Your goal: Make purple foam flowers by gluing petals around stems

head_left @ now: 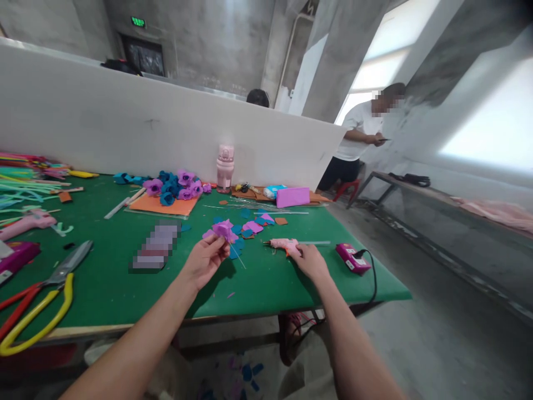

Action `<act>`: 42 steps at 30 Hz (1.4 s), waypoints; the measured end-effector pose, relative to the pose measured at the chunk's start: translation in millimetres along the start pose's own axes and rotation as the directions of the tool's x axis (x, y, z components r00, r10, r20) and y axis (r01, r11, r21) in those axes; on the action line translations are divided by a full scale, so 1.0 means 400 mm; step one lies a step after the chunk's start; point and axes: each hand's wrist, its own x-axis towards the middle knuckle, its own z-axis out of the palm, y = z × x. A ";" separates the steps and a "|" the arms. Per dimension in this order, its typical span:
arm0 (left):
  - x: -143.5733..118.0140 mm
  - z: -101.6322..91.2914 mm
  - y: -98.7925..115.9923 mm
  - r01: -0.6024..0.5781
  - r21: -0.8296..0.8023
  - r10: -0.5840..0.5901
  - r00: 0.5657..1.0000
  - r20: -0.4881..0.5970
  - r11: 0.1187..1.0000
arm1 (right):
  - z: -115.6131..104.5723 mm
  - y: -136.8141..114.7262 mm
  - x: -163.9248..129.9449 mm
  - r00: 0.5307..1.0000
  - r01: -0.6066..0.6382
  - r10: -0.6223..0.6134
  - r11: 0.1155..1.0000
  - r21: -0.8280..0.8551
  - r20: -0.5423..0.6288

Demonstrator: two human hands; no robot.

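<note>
Holding a half-made purple foam flower (pixel 225 230) pinched in the left hand (pixel 205 260) just above the green table (pixel 125 266), right hand (pixel 310 261) curled on the pink glue gun (pixel 283 245) lying there. Finished flowers (pixel 175 188) piled at the back, loose cut petals (pixel 253 226) not yet glued, so a fair way along.

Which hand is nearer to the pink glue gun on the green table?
Right. The right hand rests on the pink glue gun at its handle end. The left hand is off to its left, holding a purple paper flower above the table.
</note>
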 end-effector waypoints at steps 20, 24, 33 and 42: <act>-0.008 0.036 -0.031 -0.071 0.192 0.064 0.997 0.043 0.979 | 0.072 -0.358 -0.105 0.999 0.010 -0.038 0.533 0.846 0.012; -0.011 0.034 -0.036 -0.088 0.209 0.078 0.995 0.058 0.974 | 0.076 -0.357 -0.106 1.000 0.005 -0.021 0.523 0.852 0.007; -0.014 0.039 -0.038 -0.060 0.212 0.054 0.998 0.034 0.975 | 0.057 -0.357 -0.102 0.996 -0.075 -0.013 0.413 0.908 0.089; -0.009 0.032 -0.047 -0.003 0.139 0.003 1.000 -0.003 0.990 | 0.080 -0.357 -0.108 0.996 -0.092 0.014 0.355 0.930 0.094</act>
